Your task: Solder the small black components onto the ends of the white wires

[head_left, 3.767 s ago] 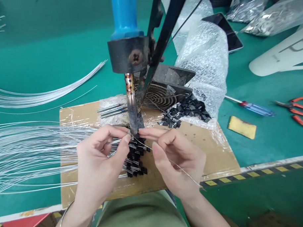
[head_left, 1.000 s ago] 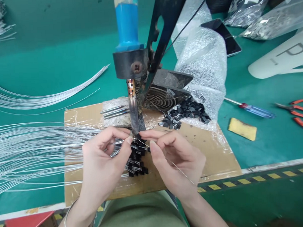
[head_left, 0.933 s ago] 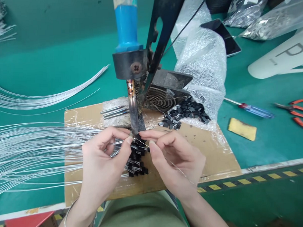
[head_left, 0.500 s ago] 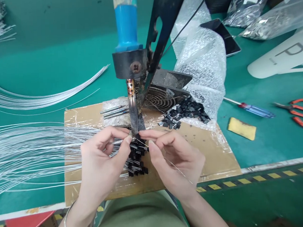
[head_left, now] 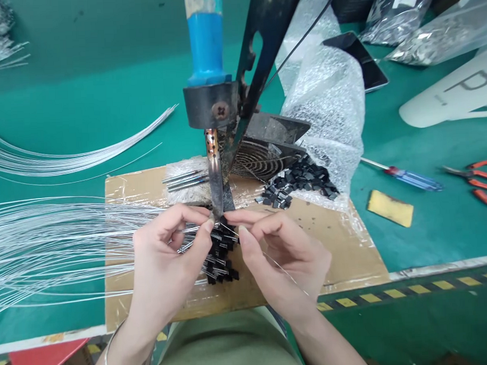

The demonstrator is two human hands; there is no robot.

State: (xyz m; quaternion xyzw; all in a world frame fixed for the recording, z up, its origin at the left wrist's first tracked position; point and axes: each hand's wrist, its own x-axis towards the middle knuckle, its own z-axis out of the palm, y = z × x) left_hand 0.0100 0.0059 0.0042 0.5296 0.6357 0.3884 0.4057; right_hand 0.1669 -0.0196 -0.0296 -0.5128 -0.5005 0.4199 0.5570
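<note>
A blue-handled soldering iron (head_left: 205, 50) hangs tip down in a black clamp, its tip between my two hands. My left hand (head_left: 172, 254) is closed in a pinch just left of the tip, on something too small to make out. On the right, my right hand (head_left: 284, 258) pinches a thin solder wire (head_left: 279, 265), whose end reaches toward the tip. Below the tip lies a pile of black connectors (head_left: 222, 258) joined to thin white wires (head_left: 61, 237) running left. Loose black pieces (head_left: 301, 179) are heaped behind my right hand.
Cardboard (head_left: 342, 253) lies under the work. Behind it stand a black fan (head_left: 262, 158) and bubble wrap (head_left: 324, 94). To the right are a yellow sponge (head_left: 390, 208), a screwdriver (head_left: 415, 178), orange-handled pliers (head_left: 483, 182) and a white cup (head_left: 444, 98). Another wire bundle (head_left: 86, 161) lies left.
The whole view has shifted slightly. Both hands keep their pinches at the iron's tip, with no clear movement against it.
</note>
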